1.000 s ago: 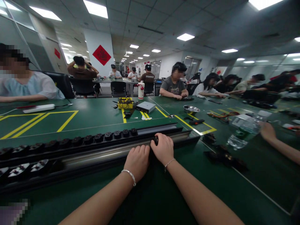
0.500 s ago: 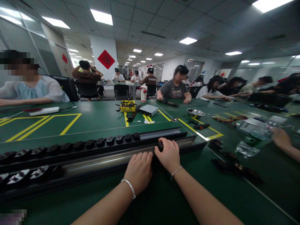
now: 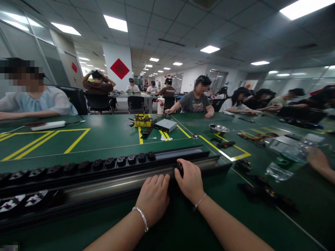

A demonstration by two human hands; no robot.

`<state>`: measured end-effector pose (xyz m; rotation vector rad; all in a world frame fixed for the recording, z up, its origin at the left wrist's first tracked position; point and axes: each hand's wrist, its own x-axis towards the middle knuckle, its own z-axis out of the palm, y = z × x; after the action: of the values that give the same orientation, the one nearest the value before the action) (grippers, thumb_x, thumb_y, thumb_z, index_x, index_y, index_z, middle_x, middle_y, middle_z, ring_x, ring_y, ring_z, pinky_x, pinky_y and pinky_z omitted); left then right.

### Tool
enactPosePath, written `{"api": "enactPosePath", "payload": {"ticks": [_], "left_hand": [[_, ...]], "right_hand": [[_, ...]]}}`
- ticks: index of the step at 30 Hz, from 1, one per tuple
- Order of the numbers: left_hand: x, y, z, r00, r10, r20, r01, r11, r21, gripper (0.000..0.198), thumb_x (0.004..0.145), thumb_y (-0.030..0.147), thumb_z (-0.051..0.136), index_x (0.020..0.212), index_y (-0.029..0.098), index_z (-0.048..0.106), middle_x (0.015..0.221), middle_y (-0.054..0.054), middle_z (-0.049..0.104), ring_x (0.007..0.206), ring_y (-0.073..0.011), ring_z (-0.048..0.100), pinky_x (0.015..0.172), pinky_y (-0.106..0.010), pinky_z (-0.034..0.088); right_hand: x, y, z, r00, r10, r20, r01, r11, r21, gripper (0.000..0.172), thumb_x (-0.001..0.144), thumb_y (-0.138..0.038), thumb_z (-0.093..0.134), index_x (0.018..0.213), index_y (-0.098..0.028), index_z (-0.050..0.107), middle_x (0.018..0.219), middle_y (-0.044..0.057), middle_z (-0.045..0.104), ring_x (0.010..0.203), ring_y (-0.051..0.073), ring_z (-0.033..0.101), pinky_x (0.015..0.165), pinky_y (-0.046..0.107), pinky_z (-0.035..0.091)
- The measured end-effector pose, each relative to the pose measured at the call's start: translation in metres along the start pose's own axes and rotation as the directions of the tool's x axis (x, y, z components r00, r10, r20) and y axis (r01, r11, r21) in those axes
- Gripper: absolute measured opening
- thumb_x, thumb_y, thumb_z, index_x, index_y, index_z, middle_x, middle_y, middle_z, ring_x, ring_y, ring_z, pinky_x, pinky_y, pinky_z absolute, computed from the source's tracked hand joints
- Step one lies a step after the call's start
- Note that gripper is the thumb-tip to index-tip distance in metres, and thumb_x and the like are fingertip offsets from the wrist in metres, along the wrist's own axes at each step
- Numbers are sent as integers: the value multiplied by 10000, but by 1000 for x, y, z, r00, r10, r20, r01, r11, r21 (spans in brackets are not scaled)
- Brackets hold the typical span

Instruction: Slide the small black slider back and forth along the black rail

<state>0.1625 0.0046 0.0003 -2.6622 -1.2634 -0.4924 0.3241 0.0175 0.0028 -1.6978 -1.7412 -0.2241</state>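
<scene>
Two long black channel rails lie side by side in front of me. The near rail (image 3: pixel 104 188) has a shiny bare trough, with several black socket modules (image 3: pixel 36 198) seated at its left end. My left hand (image 3: pixel 153 198) is closed over this rail's near edge, fingertips on the rim. Just right of it, my right hand (image 3: pixel 190 179) grips a small black piece (image 3: pixel 179 168) at the trough; fingers hide most of that piece. Along the far rail (image 3: pixel 180 152), a row of black socket modules (image 3: pixel 108 162) runs up to a bare stretch at the right.
A person's hand (image 3: pixel 320 162) at right is by a clear plastic bottle (image 3: pixel 288 160). Dark parts (image 3: pixel 269 195) lie nearby. Beyond the rails are a yellow box of cables (image 3: pixel 142 120), a grey box (image 3: pixel 165 125) and a metal bowl (image 3: pixel 218 128). Other people sit around.
My view has shifted slightly, and both hands keep their holds at nearly the same spot on the near rail. The person opposite has moved one hand towards the white bottle.
</scene>
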Motion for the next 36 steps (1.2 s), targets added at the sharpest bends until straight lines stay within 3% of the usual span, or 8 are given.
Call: {"api": "enactPosePath", "payload": {"ticks": [6,14,21,36], "left_hand": [[0,0,1,1000,-1,-7,1,1000,3,431,786,169,426,1216,173,448,1017,-75,586,878,-205,512,777,-364,391],[-1,-1,1,1000,12,-21,-12,1000,-24,472,781,174,430,1253,179,429,1083,-77,582,916,-209,508,811,-362,387],[-3,0,2,998,28,-58,-32,997,-68,552,773,152,431,1318,209,367,1240,-67,535,1013,-202,499,881,-370,362],[-3,-1,2,999,25,-35,-28,997,-67,548,768,173,440,1311,211,374,1189,-62,558,998,-210,498,878,-368,346]], "right_hand": [[-3,5,-7,984,-174,45,174,985,10,378,862,-284,387,1221,-257,502,1247,57,545,1143,191,481,955,369,335],[-1,2,-2,999,31,-21,-30,999,34,348,791,-345,493,1088,-182,570,1086,75,632,1058,209,536,970,386,330],[0,1,-1,999,49,-20,-49,999,15,297,779,-330,502,1036,-209,589,1074,60,636,1090,212,513,1005,414,269],[1,5,-2,999,53,-10,-53,999,11,268,779,-320,497,1010,-212,582,1081,56,631,1106,218,502,1014,423,243]]}}
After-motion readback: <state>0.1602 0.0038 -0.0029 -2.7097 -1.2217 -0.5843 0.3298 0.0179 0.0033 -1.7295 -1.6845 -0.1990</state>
